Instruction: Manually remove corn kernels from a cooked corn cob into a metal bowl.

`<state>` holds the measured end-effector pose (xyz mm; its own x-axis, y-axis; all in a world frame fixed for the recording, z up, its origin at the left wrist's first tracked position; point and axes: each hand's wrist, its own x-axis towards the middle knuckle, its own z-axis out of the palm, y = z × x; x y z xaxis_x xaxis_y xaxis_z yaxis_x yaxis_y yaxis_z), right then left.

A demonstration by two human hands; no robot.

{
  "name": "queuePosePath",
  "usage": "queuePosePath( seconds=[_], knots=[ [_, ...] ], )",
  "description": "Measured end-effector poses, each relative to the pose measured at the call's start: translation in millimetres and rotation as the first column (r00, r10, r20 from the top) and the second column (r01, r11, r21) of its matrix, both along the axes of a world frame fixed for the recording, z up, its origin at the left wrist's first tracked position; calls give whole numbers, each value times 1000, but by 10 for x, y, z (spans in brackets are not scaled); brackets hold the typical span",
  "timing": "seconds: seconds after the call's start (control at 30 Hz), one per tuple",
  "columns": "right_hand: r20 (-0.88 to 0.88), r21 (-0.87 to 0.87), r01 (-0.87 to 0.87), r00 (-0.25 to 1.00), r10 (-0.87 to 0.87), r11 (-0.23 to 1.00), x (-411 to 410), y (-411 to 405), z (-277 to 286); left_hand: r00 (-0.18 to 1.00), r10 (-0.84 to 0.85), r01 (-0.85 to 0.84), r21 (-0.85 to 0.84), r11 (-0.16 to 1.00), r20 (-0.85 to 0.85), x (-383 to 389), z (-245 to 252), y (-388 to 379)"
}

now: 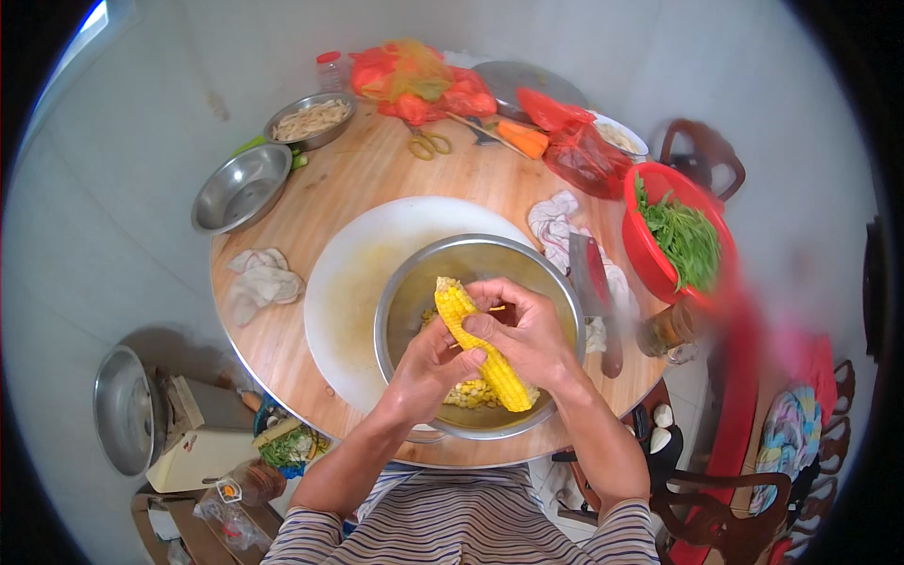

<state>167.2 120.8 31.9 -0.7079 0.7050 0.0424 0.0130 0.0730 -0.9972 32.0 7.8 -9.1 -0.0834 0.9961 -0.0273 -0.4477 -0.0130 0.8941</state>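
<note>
A yellow corn cob [503, 374] is held at a slant between both hands, over a large stainless steel bowl [480, 248]. My left hand [434, 367] grips the cob from its left side, thumb across the kernels. My right hand [526, 328] wraps the upper right side, with its thumb pressed on the kernel rows. Loose corn kernels [470, 394] lie in the bowl beneath, partly hidden by the cob and hands. The bowl stands on a round white cutting board [346, 282].
A cleaver [590, 275] lies on a cloth [554, 219] right of the bowl. Farther right are a red basin [639, 261] of leafy greens and a glass mug [667, 332]. Steel bowls [240, 187], scissors [429, 145], carrots [522, 138] and red plastic bags [424, 81] line the wooden table's [339, 183] far side.
</note>
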Motion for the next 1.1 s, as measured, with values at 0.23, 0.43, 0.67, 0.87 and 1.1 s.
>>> queuePosePath(
  seconds=[0.23,0.43,0.67,0.87,1.1],
  knots=[
    [-122,-169,-22,993,1,985,1,37,-74,1000,-10,10,-1,1000,24,14,37,-22],
    [-88,-126,19,996,-30,992,4,53,-122,1000,2,-2,25,1000,-3,28,19,-7],
    [-40,-29,126,991,-127,992,-22,18,-71,999,-26,26,8,1000,35,21,15,11],
    [-72,62,34,997,-29,998,-38,21,-47,999,-31,31,4,1000,-24,23,-5,17],
    [21,-6,68,997,-68,998,-100,53,-36,999,-29,29,4,1000,21,46,54,13]
  ],
)
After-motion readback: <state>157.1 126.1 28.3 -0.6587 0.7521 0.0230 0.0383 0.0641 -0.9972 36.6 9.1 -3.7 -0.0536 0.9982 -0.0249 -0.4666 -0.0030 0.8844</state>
